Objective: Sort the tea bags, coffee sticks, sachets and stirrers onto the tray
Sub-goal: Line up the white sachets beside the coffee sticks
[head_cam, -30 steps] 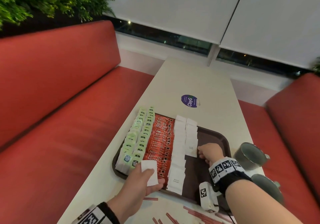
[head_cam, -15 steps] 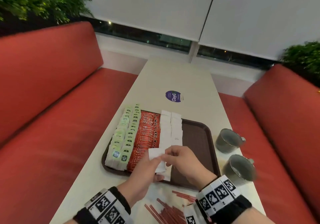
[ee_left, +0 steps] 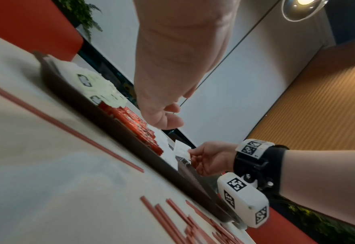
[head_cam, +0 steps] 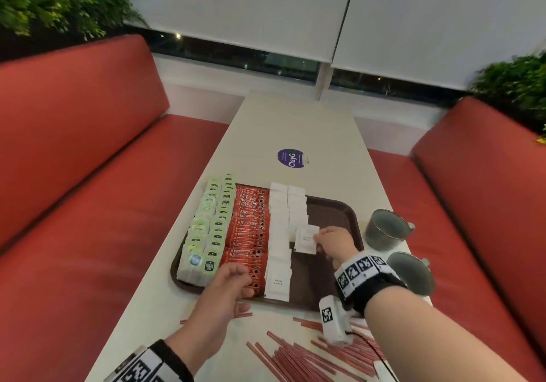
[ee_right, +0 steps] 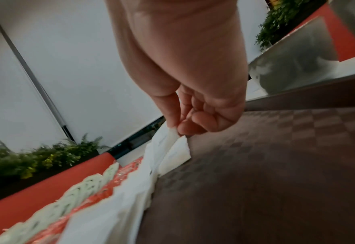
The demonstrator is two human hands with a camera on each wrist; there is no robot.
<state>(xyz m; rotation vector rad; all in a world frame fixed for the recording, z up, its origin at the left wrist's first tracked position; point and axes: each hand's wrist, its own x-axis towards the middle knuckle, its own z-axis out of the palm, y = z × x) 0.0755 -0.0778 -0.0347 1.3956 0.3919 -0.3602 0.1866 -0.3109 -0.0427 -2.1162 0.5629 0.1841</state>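
Note:
A dark brown tray (head_cam: 331, 213) holds rows of green tea bags (head_cam: 212, 228), red coffee sticks (head_cam: 248, 228) and two columns of white sachets (head_cam: 279, 234). My right hand (head_cam: 325, 240) pinches one white sachet (head_cam: 307, 240) by its edge, low over the near end of the shorter right column; the right wrist view shows the sachet (ee_right: 172, 137) between thumb and fingertip. My left hand (head_cam: 233, 281) hovers over the tray's near edge, fingers loosely curled and holding nothing. Several red stirrers (head_cam: 301, 355) lie loose on the table in front of the tray.
Two grey mugs (head_cam: 384, 229) (head_cam: 410, 272) stand on the table right of the tray. A purple round sticker (head_cam: 291, 158) lies beyond it. Red sofas flank the narrow table on both sides. The tray's right part is bare.
The white sachet passed from my left hand to my right hand, which carried it out to the right sachet column. My left hand drew back toward the tray's near edge, holding nothing.

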